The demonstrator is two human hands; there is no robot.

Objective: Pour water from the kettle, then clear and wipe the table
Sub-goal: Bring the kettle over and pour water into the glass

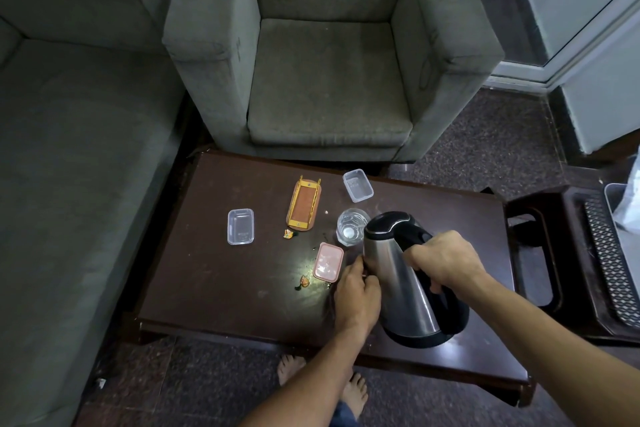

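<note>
Two hands are holding one steel electric kettle [398, 274], tilted over the table [225, 288] toward the glass [351, 225]: right hand [446, 263] gripping its rigid black handle [419, 237], left hand [356, 295] cupping the slick, likely heavy wall.

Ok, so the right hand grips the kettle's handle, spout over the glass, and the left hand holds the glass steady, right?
Not quite: the head view shows the left hand on the side of the kettle, not on the glass. The right hand does grip the handle, spout over the glass.
</note>
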